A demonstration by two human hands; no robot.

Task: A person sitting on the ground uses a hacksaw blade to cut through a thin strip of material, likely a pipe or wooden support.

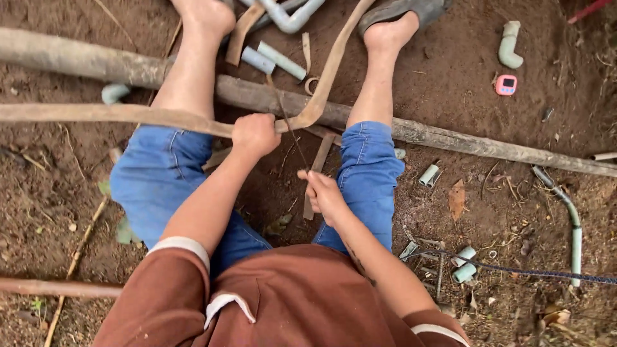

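Note:
My left hand (254, 135) is closed around a long, flat brown strip (109, 114) that runs in from the left and bends sharply up past my hand toward the top (331, 64). My right hand (321, 191) grips the handle end of a thin dark blade (287, 122), which crosses the strip at its bend. I sit on bare soil with both legs in blue jeans stretched forward, bare feet at the top. A thick grey log (437, 135) lies across under my legs.
Short pale plastic pipe pieces (281, 60) lie between my feet, others (429, 175) at the right. A pipe elbow (509, 45), a small pink gadget (506, 85), a bent green pipe (571, 222) and a dark cord (533, 272) lie on the soil (45, 193).

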